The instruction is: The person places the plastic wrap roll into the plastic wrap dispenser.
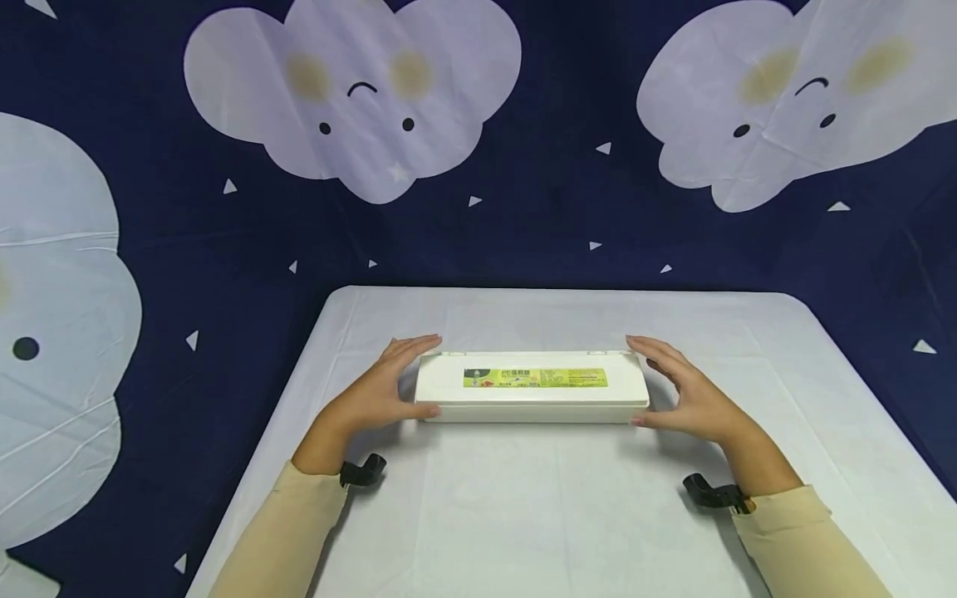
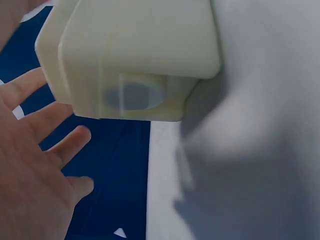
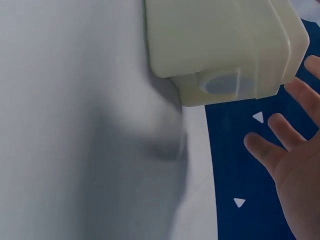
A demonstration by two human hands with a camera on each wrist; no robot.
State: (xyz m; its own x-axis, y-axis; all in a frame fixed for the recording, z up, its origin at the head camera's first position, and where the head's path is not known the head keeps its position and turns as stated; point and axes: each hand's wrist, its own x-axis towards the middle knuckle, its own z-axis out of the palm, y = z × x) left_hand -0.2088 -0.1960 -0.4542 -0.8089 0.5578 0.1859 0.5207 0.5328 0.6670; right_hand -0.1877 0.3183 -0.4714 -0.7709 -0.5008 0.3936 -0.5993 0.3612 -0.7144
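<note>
A long white cling film box (image 1: 533,413) lies lengthwise on the white table, lid down, with a green and yellow label (image 1: 535,378) along its top. My left hand (image 1: 381,390) spans its left end, thumb by the front edge and fingers reaching toward the back corner. At the right end, my right hand (image 1: 684,394) mirrors this. The left wrist view shows spread fingers (image 2: 62,145) beside the box's end (image 2: 135,45), which has an oval opening. In the right wrist view, the other end (image 3: 215,40) appears near loosely spread fingers (image 3: 285,132). Firm contact cannot be confirmed.
The white table (image 1: 508,515) has rounded far corners. Beyond it hangs or lies dark blue cloth (image 1: 553,224) printed with clouds and small triangles. Each wrist carries a black camera mount, the left one (image 1: 364,471) and the right one (image 1: 710,492), low over the table.
</note>
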